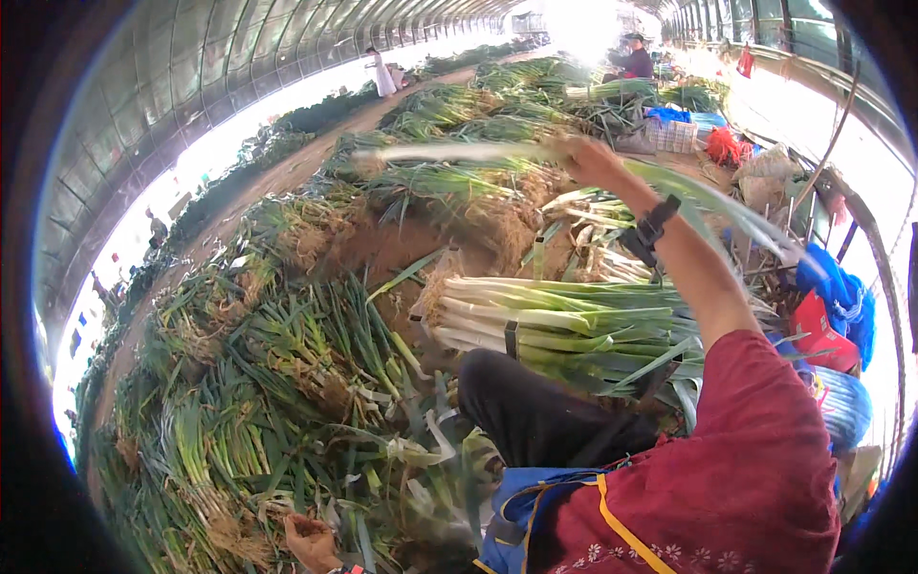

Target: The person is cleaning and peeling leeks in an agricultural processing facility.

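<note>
Raised ahead of me, my right hand [585, 161] is closed around a long green onion [459, 151]. Its white stem points left, and its blurred green leaves trail right past my wrist. Low on the left, my left hand [312, 543] is cupped, fingers loosely curled, nothing visible in it. It is just above loose onions and stripped leaves [421, 483]. Beside my bent knee, a bundle of cleaned green onions [535, 311] lies between upright metal posts of a low rack [511, 339], roots left and leaves right.
Piles of uncleaned onions [277, 354] cover the ground left and ahead. On the right are a white crate [672, 134], red netting [729, 146], a red box [824, 333] and blue plastic [841, 292]. One person [635, 59] sits far ahead; another [382, 75] stands farther left.
</note>
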{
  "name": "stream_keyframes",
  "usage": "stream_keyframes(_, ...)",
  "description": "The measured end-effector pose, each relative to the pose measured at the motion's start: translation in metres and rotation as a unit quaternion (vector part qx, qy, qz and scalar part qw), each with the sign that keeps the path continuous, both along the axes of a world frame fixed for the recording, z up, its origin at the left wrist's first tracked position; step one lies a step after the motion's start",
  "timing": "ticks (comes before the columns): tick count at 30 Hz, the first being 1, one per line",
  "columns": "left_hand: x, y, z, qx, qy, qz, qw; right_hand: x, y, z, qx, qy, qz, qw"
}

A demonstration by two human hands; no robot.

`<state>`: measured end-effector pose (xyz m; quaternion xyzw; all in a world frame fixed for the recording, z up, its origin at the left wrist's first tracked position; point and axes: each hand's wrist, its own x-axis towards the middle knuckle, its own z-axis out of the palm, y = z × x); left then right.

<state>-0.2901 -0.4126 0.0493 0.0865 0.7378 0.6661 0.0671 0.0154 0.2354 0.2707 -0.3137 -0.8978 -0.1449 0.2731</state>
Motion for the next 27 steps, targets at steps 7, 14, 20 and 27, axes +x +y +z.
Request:
stream_keyframes(7, -0.023, -0.023, -0.038, -0.027, 0.104, 0.063, 0.992, 0.041, 0.035, -0.022, -0.118, 0.094, 0.010, 0.989)
stream_keyframes(14, -0.053, -0.025, -0.048, 0.312, -0.214, 0.152, 0.913, 0.102, 0.073, 0.050, 0.013, 0.156, -0.061, 0.986)
stream_keyframes(20, -0.068, -0.033, -0.059, 0.394, -0.340, 0.121, 0.845, 0.169, 0.104, 0.119, 0.189, 0.123, -0.037, 0.973)
stream_keyframes(27, -0.058, -0.019, -0.047, 0.387, -0.336, 0.135, 0.848, 0.132, 0.067, 0.108, 0.221, 0.061, -0.079, 0.970)
